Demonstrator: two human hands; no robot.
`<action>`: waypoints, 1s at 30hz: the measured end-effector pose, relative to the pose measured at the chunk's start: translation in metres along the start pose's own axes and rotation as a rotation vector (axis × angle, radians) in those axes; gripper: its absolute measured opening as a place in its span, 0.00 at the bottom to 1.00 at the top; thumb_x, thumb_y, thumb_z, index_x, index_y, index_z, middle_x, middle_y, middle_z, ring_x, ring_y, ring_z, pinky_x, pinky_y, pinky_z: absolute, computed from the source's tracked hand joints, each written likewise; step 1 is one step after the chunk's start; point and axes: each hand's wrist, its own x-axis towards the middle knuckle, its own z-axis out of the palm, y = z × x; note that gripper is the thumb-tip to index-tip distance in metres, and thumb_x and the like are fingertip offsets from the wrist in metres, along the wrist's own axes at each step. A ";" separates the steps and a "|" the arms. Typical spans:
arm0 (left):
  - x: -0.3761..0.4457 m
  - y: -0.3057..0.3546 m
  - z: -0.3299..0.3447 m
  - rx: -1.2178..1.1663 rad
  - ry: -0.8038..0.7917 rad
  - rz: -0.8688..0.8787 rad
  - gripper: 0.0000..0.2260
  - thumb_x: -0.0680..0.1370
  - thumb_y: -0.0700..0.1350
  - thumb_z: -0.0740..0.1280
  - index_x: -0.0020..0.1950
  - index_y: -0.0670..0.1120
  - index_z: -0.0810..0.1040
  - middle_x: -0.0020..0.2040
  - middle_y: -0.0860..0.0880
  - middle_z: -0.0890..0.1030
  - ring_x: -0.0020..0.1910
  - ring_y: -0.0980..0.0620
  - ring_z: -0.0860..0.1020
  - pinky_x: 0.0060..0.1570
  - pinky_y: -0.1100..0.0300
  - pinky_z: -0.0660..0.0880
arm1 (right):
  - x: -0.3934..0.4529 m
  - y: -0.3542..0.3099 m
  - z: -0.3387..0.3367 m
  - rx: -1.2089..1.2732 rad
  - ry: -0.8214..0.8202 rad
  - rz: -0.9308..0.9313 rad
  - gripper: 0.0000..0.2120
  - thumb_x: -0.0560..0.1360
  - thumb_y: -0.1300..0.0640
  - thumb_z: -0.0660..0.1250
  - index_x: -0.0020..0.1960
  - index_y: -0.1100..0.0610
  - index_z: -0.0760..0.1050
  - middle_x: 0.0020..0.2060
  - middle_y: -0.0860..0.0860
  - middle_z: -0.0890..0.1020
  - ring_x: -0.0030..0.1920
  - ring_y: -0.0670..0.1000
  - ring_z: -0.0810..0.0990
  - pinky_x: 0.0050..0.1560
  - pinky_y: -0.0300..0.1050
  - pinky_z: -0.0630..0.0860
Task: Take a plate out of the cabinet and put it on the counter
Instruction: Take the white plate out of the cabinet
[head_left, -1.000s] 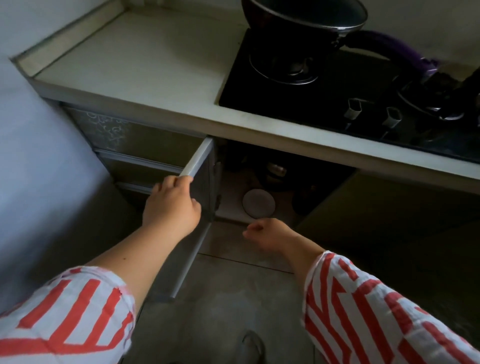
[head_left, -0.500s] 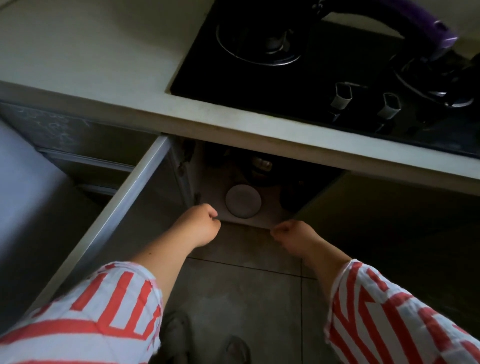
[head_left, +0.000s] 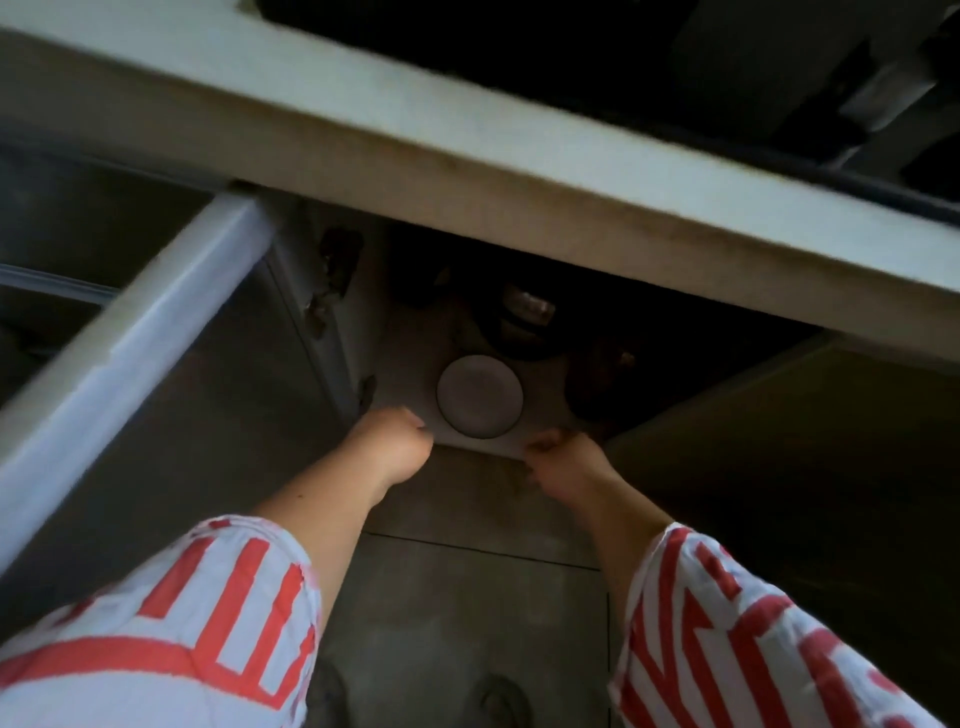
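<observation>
A round pale plate (head_left: 479, 396) lies flat on the light floor of the open cabinet (head_left: 400, 395) under the counter (head_left: 467, 150). My left hand (head_left: 390, 441) is at the cabinet's front edge, just left of the plate, fingers curled in and holding nothing. My right hand (head_left: 561, 460) is at the front edge just right of the plate, fingers also curled, empty. Neither hand touches the plate. The view is blurred by motion.
The open cabinet door (head_left: 130, 338) juts out toward me on the left. Dark pots (head_left: 519, 322) stand behind the plate, and another dark vessel (head_left: 597, 389) sits to its right. A black stove (head_left: 571, 57) tops the counter. Tiled floor (head_left: 467, 597) lies below.
My left hand let go of the door and came down beside the plate. Both hands moved forward to the cabinet's front edge. My head dropped lower and closer to the cabinet.
</observation>
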 end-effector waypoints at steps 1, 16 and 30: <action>0.014 -0.005 0.011 -0.009 -0.011 -0.005 0.15 0.77 0.45 0.60 0.61 0.44 0.77 0.60 0.42 0.78 0.57 0.43 0.76 0.53 0.57 0.72 | 0.015 0.007 0.009 -0.058 -0.009 -0.028 0.14 0.77 0.57 0.62 0.60 0.60 0.77 0.58 0.59 0.81 0.59 0.59 0.79 0.57 0.46 0.76; 0.194 -0.083 0.122 0.209 -0.004 0.051 0.16 0.80 0.45 0.56 0.64 0.43 0.74 0.67 0.42 0.74 0.62 0.45 0.72 0.52 0.63 0.64 | 0.222 0.106 0.140 -0.656 0.047 -0.320 0.17 0.80 0.57 0.58 0.66 0.64 0.71 0.67 0.62 0.73 0.67 0.54 0.72 0.68 0.43 0.66; 0.241 -0.110 0.126 0.144 0.031 0.025 0.17 0.80 0.45 0.56 0.64 0.40 0.75 0.66 0.40 0.75 0.63 0.44 0.73 0.56 0.61 0.69 | 0.306 0.124 0.194 -0.713 0.000 -0.260 0.25 0.80 0.48 0.59 0.70 0.63 0.65 0.69 0.60 0.70 0.69 0.59 0.68 0.69 0.48 0.64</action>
